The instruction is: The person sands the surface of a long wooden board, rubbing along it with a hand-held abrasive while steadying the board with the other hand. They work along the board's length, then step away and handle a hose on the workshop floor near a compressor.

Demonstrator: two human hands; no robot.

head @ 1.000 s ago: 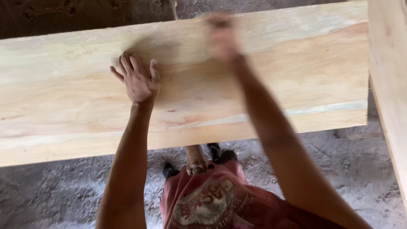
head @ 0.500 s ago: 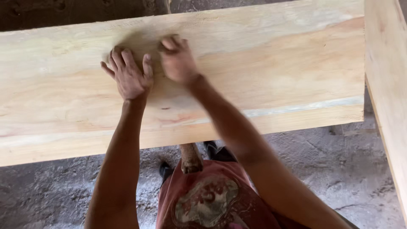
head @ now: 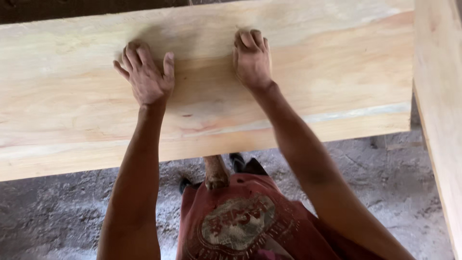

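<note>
A wide pale wooden plank (head: 337, 72) lies across the view in front of me. My left hand (head: 145, 74) rests flat on its surface with the fingers spread. My right hand (head: 252, 60) presses on the plank to the right of it, fingers held together and bent at the tips. Nothing shows under or in either hand. The two hands are about a hand's width apart.
A second pale board (head: 440, 125) runs along the right edge of the view. Below the plank's near edge are my red printed shirt (head: 240, 221), a bare foot in a dark sandal (head: 216, 175), and the rough grey concrete floor (head: 53, 216).
My right hand swept left across the plank until it was next to my left hand, then moved back to the right. My left hand stayed pressed in place.
</note>
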